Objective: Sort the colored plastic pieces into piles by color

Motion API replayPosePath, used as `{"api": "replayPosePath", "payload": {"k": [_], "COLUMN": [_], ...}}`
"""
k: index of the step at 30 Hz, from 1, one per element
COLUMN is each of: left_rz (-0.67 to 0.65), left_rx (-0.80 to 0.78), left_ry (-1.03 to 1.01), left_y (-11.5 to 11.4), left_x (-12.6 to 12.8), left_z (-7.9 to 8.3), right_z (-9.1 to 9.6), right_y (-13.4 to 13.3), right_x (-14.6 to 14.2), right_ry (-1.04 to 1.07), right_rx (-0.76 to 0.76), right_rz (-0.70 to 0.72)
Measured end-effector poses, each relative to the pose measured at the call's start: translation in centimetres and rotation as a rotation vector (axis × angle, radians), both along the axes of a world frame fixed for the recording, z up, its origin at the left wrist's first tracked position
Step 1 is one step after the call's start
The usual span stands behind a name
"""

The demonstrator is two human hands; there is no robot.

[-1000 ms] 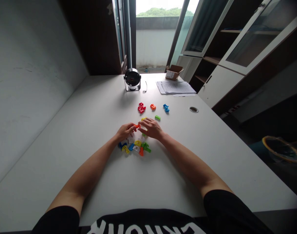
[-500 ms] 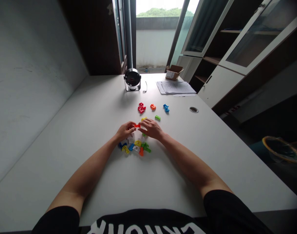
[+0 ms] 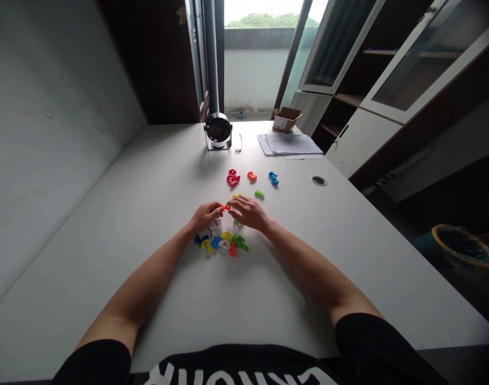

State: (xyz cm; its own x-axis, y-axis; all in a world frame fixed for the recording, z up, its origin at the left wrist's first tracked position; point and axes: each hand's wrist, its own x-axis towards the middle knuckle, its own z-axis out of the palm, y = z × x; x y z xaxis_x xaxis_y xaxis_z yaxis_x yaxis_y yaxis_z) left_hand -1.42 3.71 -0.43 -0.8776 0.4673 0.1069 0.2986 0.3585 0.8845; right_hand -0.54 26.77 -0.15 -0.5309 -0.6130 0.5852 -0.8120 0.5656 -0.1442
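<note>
Pinching the orange piece (image 3: 226, 207) with my left hand (image 3: 206, 215) | right hand (image 3: 249, 212) at its other end, grip unclear from here | piece just beyond the loose pile (image 3: 225, 244) on the surface (image 3: 156, 176), likely for finger room

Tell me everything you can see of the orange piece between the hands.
The orange piece is small, bright reddish orange and looks like moulded plastic, with an uneven, notched outline. The thumb and fingers of the left hand pinch one end; fingers of the right hand are at the other, though their contact is unclear. It lies roughly crosswise, beyond the mixed pile and nearer than the red pieces. Its covered ends and finer details can't be made out.
</note>
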Motion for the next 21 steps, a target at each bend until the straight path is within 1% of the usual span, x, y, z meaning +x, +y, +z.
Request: {"api": "replayPosePath", "payload": {"k": [3, 6, 9, 11, 12, 15, 16, 18, 19, 21], "left_rz": [0.001, 0.009, 0.005, 0.001, 0.002, 0.003, 0.001, -0.001, 0.000, 0.002], "left_rx": [-0.031, -0.047, -0.037, -0.043, -0.056, -0.115, -0.132, -0.158, -0.167, -0.181], "left_ry": [0.003, 0.002, -0.021, -0.035, -0.033, 0.003, 0.014, 0.024, 0.026, 0.029], "left_y": [0.0, 0.0, 0.1, 0.1, 0.1, 0.1, 0.1, 0.2, 0.2, 0.3], "left_x": [0.1, 0.1, 0.2, 0.2, 0.2, 0.3, 0.3, 0.4, 0.4, 0.4], "left_z": [0.1, 0.0, -0.1, -0.1, -0.2, -0.1, -0.1, 0.0, 0.0, 0.2], "right_z": [0.0, -0.2, -0.5, -0.7, -0.8, -1.2, -1.4, -2.0, -2.3, -2.8], "right_y": [-0.1, -0.2, 0.2, 1.3, 2.1, 5.3, 6.4, 8.2, 8.8, 9.5], "right_x": [0.1, 0.1, -0.5, -1.3, -1.8, -3.5, -4.0, -4.8, -5.0, -5.4], "right_ry": [0.001, -0.010, -0.031, -0.050, -0.062, -0.134, -0.167, -0.263, -0.322, -0.421], "right_rx": [-0.012, -0.040, -0.134, -0.251, -0.321, -0.516, -0.556, -0.573, -0.563, -0.540], "right_rz": [0.013, -0.006, -0.086, -0.207, -0.288, -0.583, -0.689, -0.858, -0.910, -0.963]}}
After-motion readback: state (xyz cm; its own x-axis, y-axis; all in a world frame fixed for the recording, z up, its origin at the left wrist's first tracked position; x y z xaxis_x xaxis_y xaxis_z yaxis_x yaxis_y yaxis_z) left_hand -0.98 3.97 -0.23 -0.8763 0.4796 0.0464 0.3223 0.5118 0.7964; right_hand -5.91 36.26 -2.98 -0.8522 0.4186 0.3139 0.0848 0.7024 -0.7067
